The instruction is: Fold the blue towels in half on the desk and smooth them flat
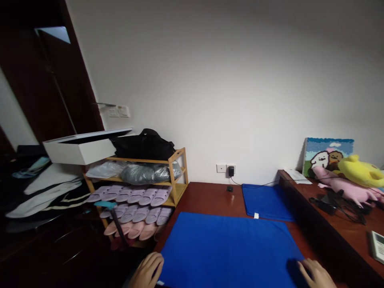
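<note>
A large blue cloth (231,252) lies spread flat on the reddish-brown desk (207,196) in front of me. My left hand (146,271) is at the cloth's near left edge, its fingers loosely bent and a gap showing by the thumb. At the near right edge is my right hand (316,273), with its fingers apart and a shadow beside it on the cloth. Neither hand appears to hold anything. Behind the large cloth, a smaller folded blue cloth (267,202) with a white tag lies by the wall.
To the left stands a wooden rack (180,176) with rows of slippers (136,196), a black bag (144,145) and a white box (81,150). On a raised ledge at right are a pink plush toy (342,184), a yellow plush toy (358,171) and cables (336,208).
</note>
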`<state>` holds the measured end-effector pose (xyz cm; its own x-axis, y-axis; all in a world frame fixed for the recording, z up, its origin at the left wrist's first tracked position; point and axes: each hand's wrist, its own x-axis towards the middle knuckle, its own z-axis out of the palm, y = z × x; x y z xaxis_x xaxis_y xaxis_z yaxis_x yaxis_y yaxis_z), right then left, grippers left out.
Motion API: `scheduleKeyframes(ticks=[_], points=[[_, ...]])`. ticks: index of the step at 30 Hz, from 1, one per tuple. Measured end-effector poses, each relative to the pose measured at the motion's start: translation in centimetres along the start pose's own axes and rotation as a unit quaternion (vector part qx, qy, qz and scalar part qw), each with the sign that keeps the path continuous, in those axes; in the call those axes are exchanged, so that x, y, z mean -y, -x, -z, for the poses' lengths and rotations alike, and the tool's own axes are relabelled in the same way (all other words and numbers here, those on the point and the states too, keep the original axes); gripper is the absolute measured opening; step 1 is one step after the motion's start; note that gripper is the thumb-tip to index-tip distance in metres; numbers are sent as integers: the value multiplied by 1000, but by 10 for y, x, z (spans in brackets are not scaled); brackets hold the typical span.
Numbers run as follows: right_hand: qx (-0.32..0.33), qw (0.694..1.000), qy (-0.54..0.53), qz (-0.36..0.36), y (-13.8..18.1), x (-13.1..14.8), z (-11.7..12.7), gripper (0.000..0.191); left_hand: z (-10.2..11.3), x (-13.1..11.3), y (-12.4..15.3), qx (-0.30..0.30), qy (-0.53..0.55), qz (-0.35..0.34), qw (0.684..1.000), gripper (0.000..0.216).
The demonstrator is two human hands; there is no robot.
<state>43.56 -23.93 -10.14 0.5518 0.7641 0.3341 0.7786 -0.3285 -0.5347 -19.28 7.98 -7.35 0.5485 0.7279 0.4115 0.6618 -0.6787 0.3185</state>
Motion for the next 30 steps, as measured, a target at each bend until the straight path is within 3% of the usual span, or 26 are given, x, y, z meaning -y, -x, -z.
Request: scheduleKeyframes(ticks=[3, 6, 9, 12, 16, 22, 30], points=[[35, 999, 13, 38, -46, 38, -23, 50, 0, -21, -45, 2, 25, 1, 1000, 31], [58, 996, 49, 52, -89, 59, -54, 57, -9, -38, -94, 16, 32, -3, 999, 33], [74, 992, 96, 30, -116, 54, -86, 63, -33, -39, -133, 53, 6, 5, 999, 35], [77, 991, 106, 4, -125, 31, -112, 64, -67, -18, -156, 87, -46, 32, 995, 46], [43, 995, 92, 4, -124, -8, -125, 64, -98, 16, -166, 103, -82, 51, 990, 57], [46, 987, 153, -10, -112, -62, -106, 63, -91, 14, -174, 103, -133, 78, 983, 57], [31, 983, 182, 8, -103, -79, -98, 54, -100, 20, -161, 77, -128, 75, 986, 56]])
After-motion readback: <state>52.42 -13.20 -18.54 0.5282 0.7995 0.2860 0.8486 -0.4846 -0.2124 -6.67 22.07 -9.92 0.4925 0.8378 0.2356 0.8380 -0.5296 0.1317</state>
